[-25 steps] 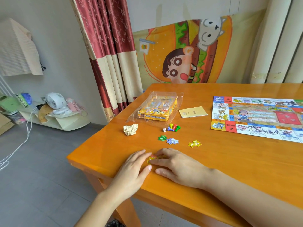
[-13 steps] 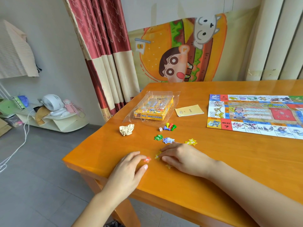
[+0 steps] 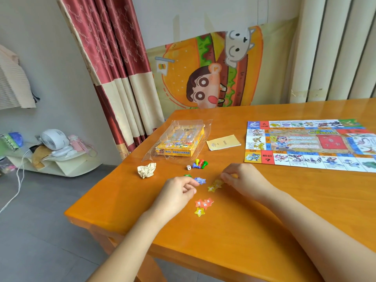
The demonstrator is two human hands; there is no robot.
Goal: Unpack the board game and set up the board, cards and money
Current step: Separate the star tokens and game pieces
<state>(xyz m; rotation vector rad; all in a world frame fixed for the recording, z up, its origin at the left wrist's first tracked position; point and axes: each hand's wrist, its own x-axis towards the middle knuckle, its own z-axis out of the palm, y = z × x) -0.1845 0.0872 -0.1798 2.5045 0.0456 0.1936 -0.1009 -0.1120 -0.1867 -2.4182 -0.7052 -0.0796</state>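
we are moving both hands forward from the bench [image 3: 223, 251] edge: our right hand [image 3: 245, 180] is now pinching the yellow star tokens [image 3: 216, 184], and our left hand [image 3: 178, 191] is curling beside the blue star token [image 3: 200, 181], its hold unclear. the orange star tokens [image 3: 204, 203] are lying uncovered nearer us, with the board [image 3: 305, 143] at far right.

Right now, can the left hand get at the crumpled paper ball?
Probably yes. The left hand is close to the crumpled paper ball, with only bare table between them and nothing standing in the way.
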